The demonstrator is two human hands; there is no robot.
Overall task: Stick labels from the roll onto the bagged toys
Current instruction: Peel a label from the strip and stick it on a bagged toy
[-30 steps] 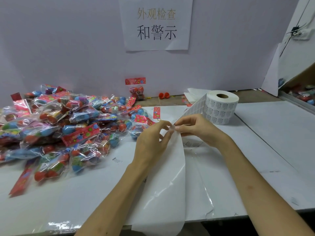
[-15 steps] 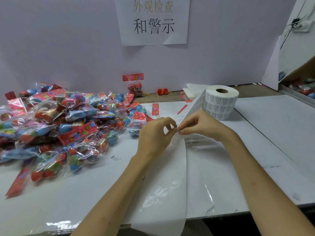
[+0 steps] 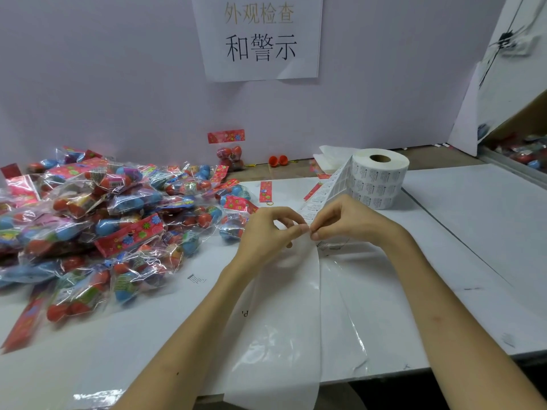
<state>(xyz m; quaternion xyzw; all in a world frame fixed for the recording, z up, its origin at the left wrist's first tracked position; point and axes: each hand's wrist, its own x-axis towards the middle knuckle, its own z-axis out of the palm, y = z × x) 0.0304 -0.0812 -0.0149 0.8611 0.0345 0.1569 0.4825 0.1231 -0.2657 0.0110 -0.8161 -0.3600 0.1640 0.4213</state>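
The roll (image 3: 380, 182) stands on end at the back right of the white surface (image 3: 461, 232), its core hole facing up. A strip (image 3: 327, 194) of printed labels, three across, runs off its left side and slants down toward the person. Both hands meet at the strip's lower end: the left hand (image 3: 266, 235) and the right hand (image 3: 346, 223) each pinch it between thumb and forefinger, fingertips touching, the other fingers curled. I cannot tell whether a single label is lifted there; the spot is too small to read. Below the pinch, the bare liner (image 3: 284, 309) hangs down in a wide glossy band, over the near edge of the surface.

The bagged toys (image 3: 103, 220), clear packs of red and blue balls with red flowered header cards, lie heaped on the left, well apart from the roll. One more bag (image 3: 228, 152) leans against the back wall, with two small orange pieces (image 3: 278, 160) just beside it. A loose red card (image 3: 265, 191) lies flat between pile and roll. A paper sign (image 3: 260, 37) with Chinese characters hangs on the wall above.
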